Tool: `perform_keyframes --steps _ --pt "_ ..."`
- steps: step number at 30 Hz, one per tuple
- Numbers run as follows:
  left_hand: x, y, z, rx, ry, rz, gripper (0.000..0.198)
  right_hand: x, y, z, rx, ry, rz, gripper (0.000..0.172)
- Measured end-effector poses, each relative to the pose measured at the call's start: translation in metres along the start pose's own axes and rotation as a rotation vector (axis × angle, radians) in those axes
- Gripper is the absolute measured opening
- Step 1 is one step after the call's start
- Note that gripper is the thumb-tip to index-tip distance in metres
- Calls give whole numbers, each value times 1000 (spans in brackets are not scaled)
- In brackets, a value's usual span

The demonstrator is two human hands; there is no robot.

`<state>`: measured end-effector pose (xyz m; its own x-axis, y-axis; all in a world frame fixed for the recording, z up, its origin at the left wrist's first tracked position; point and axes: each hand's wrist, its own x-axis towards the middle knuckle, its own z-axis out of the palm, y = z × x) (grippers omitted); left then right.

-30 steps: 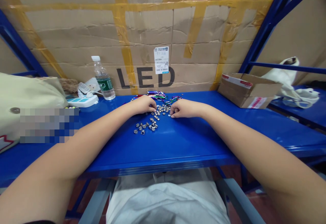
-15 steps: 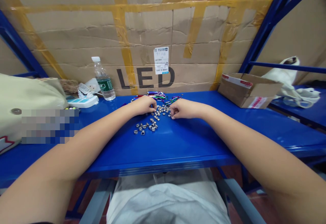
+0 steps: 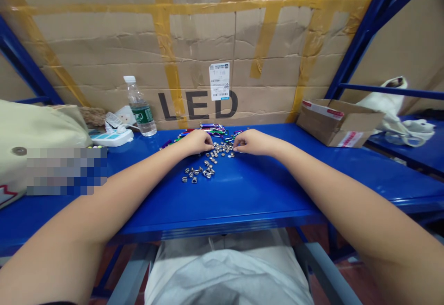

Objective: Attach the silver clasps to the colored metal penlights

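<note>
Left hand (image 3: 197, 141) and right hand (image 3: 250, 141) both lie knuckles-up on the blue metal shelf (image 3: 249, 194), fingers curled under so the tips dip into the far end of a scatter of small silver metal pieces (image 3: 218, 151). Whether either hand pinches a piece cannot be told, since the fingertips are hidden beneath the knuckles. The pieces are too small to name more closely; they trail from between the hands toward the person, ending in a tighter cluster (image 3: 198, 173) well clear of both hands. Just behind the hands lies a heap of coloured metal clips (image 3: 214, 130), partly covered by the knuckles. Farther back stands a taped cardboard wall printed LED (image 3: 198, 106) with a white label (image 3: 219, 81) whose print is unreadable. To the left are a water bottle (image 3: 138, 106), a white power strip (image 3: 111, 137) and a cream bag (image 3: 38, 127), partly blurred out; to the right is an open cardboard box (image 3: 337, 122).
</note>
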<state>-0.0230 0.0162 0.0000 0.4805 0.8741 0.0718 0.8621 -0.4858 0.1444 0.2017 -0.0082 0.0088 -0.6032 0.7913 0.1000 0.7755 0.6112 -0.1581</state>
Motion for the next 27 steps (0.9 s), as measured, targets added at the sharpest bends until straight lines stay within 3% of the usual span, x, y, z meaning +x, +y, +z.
perform_keyframes --steps 4,11,16,19,27 --pt "-4 4 -3 -69 -24 -56 19 1 -6 2 -1 -44 -18 18" --pt "-8 -1 -10 -43 -21 125 12 4 -4 8 61 -69 -39 20" --pt "-3 -7 -14 -60 8 105 18 3 -5 7 36 -80 -29 16" --pt "5 -9 -11 -38 67 109 21 1 -9 4 20 -70 -1 15" --pt "13 -9 0 -31 -16 137 19 -1 -4 3 84 -50 -62 5"
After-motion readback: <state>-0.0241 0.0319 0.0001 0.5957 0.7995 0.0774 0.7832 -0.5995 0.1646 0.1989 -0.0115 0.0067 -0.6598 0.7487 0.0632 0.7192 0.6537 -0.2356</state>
